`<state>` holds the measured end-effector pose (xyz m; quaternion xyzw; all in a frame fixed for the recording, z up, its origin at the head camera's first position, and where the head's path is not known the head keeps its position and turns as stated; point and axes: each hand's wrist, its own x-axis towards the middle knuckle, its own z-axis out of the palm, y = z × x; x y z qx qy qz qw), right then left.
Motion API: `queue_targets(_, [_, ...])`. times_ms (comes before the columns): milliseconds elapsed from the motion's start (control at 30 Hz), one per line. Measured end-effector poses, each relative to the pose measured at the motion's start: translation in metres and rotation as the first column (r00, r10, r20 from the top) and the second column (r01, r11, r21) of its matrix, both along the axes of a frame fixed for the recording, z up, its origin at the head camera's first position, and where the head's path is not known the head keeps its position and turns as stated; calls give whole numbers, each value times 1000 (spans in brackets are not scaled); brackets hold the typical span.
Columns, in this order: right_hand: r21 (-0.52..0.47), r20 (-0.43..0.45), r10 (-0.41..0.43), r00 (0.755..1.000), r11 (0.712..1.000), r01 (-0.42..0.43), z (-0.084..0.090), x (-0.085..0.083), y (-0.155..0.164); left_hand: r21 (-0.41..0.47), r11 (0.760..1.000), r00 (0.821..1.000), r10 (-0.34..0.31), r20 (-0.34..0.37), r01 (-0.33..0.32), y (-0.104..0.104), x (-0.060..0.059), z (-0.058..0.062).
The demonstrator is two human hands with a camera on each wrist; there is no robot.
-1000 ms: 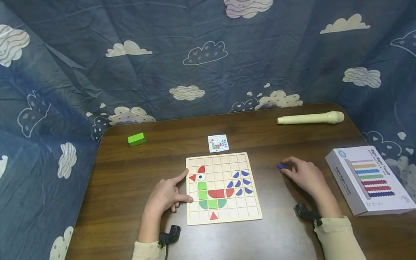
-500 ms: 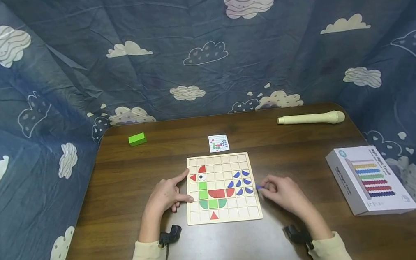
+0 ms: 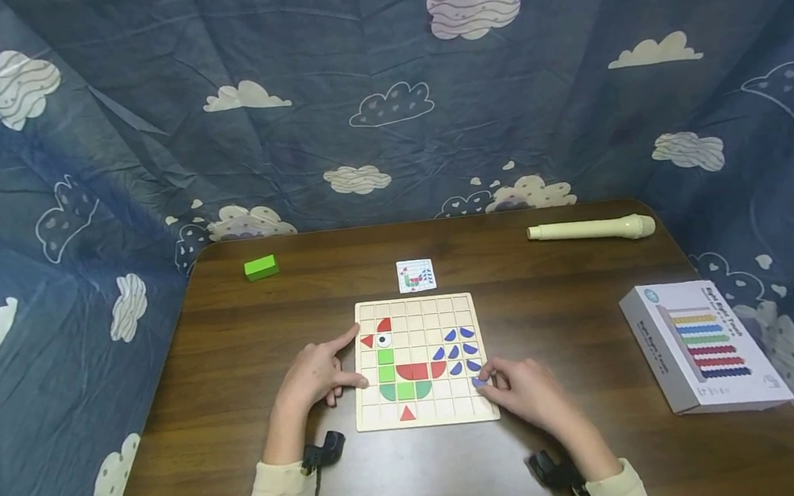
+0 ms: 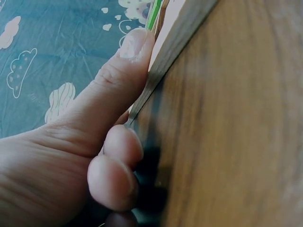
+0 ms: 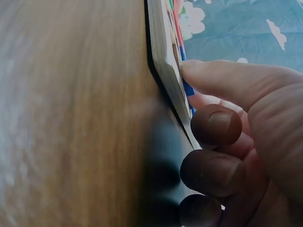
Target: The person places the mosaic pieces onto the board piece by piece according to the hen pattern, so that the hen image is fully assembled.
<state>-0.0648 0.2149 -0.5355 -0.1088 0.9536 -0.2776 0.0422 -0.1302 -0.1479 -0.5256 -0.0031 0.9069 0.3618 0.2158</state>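
Blue puzzle piece (image 3: 480, 382) sat at the right edge of the wooden grid board (image 3: 428, 418), in the lower right part of the grid, just below the cluster of blue curved pieces (image 3: 459, 348). Right hand (image 3: 529, 395) pinched it between thumb and fingertips; remaining fingers curled under against the tabletop. From the right wrist view, thumb lay along the board's rim with a sliver of blue showing under it (image 5: 188, 88); whether the piece was fully seated in its square could not be told.

Left hand (image 3: 317, 373) rested at the board's left edge, index finger stretched out to touch the upper left rim, thumb pressed against the side lower down, other fingers folded loosely on the table. It held nothing. Left wrist view showed the thumb flat against the board edge (image 4: 161, 56).

On the board: a rooster figure made of red, green and blue pieces, with a red triangle (image 3: 407, 413) in the bottom row.

Beyond the board, a small pattern card (image 3: 416, 275) lay just behind it. Farther off on the brown wooden table (image 3: 236, 349): a green block (image 3: 260, 268) back left, a cream recorder (image 3: 590, 229) back right, a white box (image 3: 705, 347) with coloured stripes printed on it at the right. Blue cloud-print cloth (image 3: 383, 84) hung behind.
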Motion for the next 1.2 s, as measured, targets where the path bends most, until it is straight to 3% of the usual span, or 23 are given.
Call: queue_targets(1200, [21, 18, -49, 999, 999, 48, 1, -2, -2, -7, 1000, 998, -19, -64, 18, 2, 2, 0])
